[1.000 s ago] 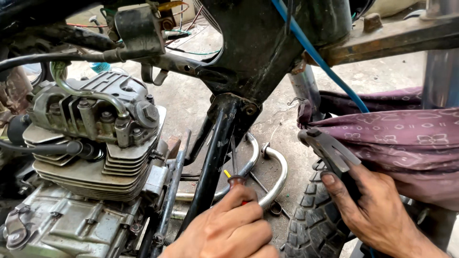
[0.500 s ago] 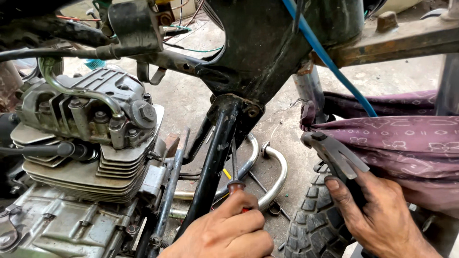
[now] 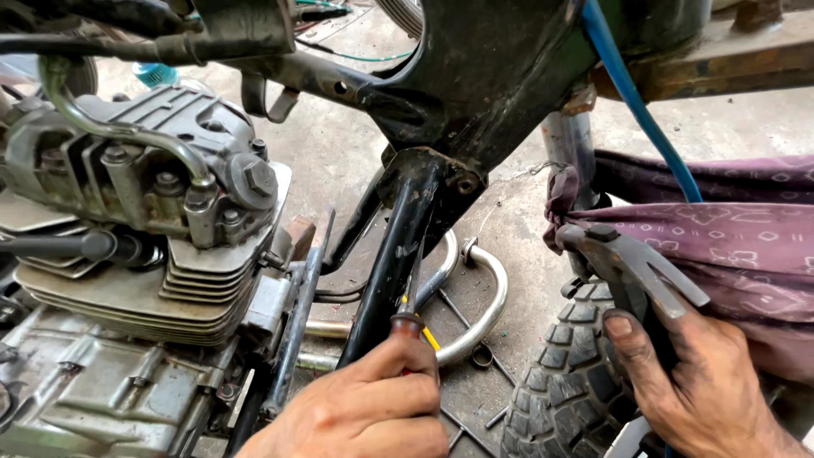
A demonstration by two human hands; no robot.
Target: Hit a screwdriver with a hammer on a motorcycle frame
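Obs.: the left hand is closed in a fist round the handle of a screwdriver. The shaft runs up along the black frame downtube, tip close under the joint where the tube meets the frame head; the exact contact point is hidden by the tube.

The right hand grips the handles of a pair of grey pliers, fingers wrapped, thumb laid along the near handle. The pliers' head points up and left, just beside the knotted purple cloth. Whether the nose holds anything cannot be told.

Change over the last second: the left hand sits in nearly the same place on the screwdriver; the shaft leans slightly closer to the tube. The right hand with the pliers has held its height and angle. Most of the apparent shift is the head camera moving in and a little left. Judgement: no step has been completed in this interval; both tools are held steady and the work at the joint appears to be mid-adjustment.

Surroundings: engine cylinder head with cooling fins to the left; chrome exhaust bend on the concrete floor behind the tube; knobby tyre between the hands; blue cable crossing above right.
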